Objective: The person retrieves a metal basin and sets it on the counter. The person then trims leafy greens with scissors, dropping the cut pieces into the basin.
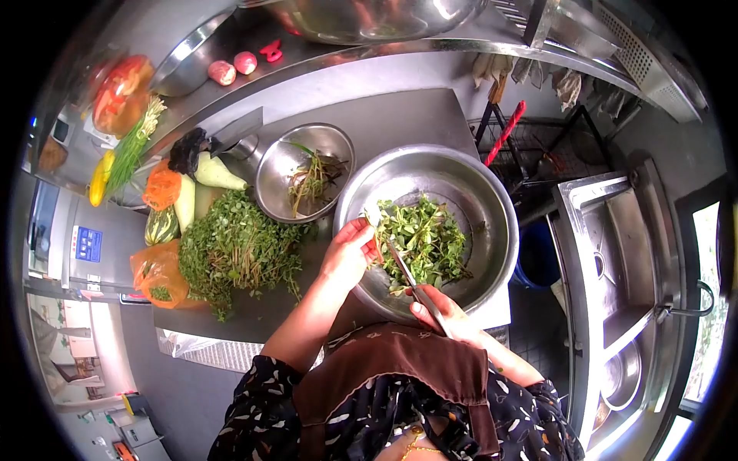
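Note:
Over the left rim of a large metal basin (503,223), my left hand (350,250) is closed in a pinch on a leafy green sprig (374,215), mostly hidden by the fingers. My right hand (446,313) grips a slim metal knife (403,269), its blade slanting up and left towards the left fingertips. Below the blade, loose green leaves (427,238) lie in the basin. A smaller metal bowl (269,173) behind my left hand holds stems and roots (315,180). To the left, a big heap of leafy greens (242,246) rests on the counter.
Beyond the heap lie a pale green gourd (217,170), a striped squash (161,227) and an orange bag (159,273). A shelf (330,65) above carries radishes (222,73) and a large metal bowl (377,19). On the right stands a sink (623,261).

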Motion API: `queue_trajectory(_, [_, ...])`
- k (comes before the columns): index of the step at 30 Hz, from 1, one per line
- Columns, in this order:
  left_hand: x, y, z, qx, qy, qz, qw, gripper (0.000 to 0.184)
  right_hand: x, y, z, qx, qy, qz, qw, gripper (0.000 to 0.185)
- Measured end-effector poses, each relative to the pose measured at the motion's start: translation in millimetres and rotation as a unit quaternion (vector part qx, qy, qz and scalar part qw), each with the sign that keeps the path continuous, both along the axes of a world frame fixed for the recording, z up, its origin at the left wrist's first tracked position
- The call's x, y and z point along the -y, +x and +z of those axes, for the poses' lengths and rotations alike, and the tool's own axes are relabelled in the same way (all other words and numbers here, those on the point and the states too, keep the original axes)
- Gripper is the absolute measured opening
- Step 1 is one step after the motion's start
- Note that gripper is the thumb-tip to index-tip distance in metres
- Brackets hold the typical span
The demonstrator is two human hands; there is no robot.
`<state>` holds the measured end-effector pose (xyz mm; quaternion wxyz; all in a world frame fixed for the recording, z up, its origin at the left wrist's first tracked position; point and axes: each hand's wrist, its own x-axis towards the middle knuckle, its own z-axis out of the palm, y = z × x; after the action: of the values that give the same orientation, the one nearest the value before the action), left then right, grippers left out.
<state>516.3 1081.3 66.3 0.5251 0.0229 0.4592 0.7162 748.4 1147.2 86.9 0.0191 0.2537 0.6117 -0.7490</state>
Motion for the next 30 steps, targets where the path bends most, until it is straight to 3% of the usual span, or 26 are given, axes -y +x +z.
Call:
queue_trajectory(8, [-1.9, -4.9, -10.4, 0.011, 0.01, -0.035, 0.999, 0.014, -2.0, -6.5, -0.8, 0.026, 0.027, 0.014, 0.999, 0.055])
queue_trajectory(11, [-3.0, -11.1, -9.6, 0.016, 0.008, -0.019, 1.0, 0.016, 1.7, -7.8, -9.5, 0.012, 0.034, -0.018, 0.999, 0.047])
queue_trajectory(13, [-7.9, -19.9, 6.1, 0.019, 0.025, -0.005, 0.999, 0.016, 1.6, -3.8, -9.9, 0.014, -0.127, -0.104, 0.986, 0.04])
queue_trajectory(14, [-8.9, -65.3, -20.0, 0.013, 0.135, 0.068, 0.988, 0.021, 3.6, -5.5, -15.9, -0.002, -0.156, -0.164, 0.974, 0.037])
queue_trajectory(16, [-7.5, -96.1, -24.8, -0.031, 0.19, 0.046, 0.98, 0.03, -1.3, -2.8, -7.1, 0.008, -0.166, -0.157, 0.973, 0.038])
queue_trajectory(17, [-15.1, -99.1, -17.6, -0.095, 0.046, 0.164, 0.981, 0.036, -2.8, 0.3, -8.8, 0.009, -0.164, -0.157, 0.974, 0.038])
queue_trajectory(18, [-22.9, -96.0, 5.6, -0.157, -0.101, 0.274, 0.943, 0.042, -3.4, 1.2, -12.0, -0.005, -0.167, -0.174, 0.97, 0.036])
queue_trajectory(19, [-29.5, -97.6, -2.5, -0.347, -0.093, 0.273, 0.892, 0.044, -5.2, 2.6, -12.7, -0.02, -0.168, -0.195, 0.966, 0.035])
queue_trajectory(20, [-26.4, -78.5, -2.0, -0.573, -0.105, 0.078, 0.809, 0.037, -8.6, 5.1, -12.4, 0.005, -0.149, -0.23, 0.962, 0.036])
queue_trajectory(22, [-31.3, -64.9, -6.4, -0.558, -0.078, -0.004, 0.826, 0.024, -11.7, 6.1, -9.8, 0.005, -0.148, -0.232, 0.961, 0.036])
queue_trajectory(24, [-42.0, -34.1, -6.3, -0.618, -0.177, -0.246, 0.726, 0.016, -14.2, 8.5, -13.8, 0.009, -0.145, -0.229, 0.962, 0.036])
queue_trajectory(26, [-51.8, 4.3, -50.0, -0.719, -0.112, -0.256, 0.637, 0.021, -15.8, 11.6, -15.0, 0.011, -0.138, -0.227, 0.964, 0.037])
queue_trajectory(28, [-59.3, 18.5, -37.4, -0.746, -0.181, -0.311, 0.56, 0.028, -13.3, 10.7, -14.5, -0.001, -0.142, -0.22, 0.965, 0.038])
queue_trajectory(29, [-64.3, 20.0, -61.2, -0.774, -0.196, -0.324, 0.507, 0.028, -12.6, 11.8, -10.3, -0.012, -0.159, -0.22, 0.962, 0.039])
queue_trajectory(30, [-67.2, 21.9, -59.4, -0.775, -0.193, -0.325, 0.507, 0.028, -12.3, 13.6, -9.4, -0.013, -0.158, -0.223, 0.962, 0.039])
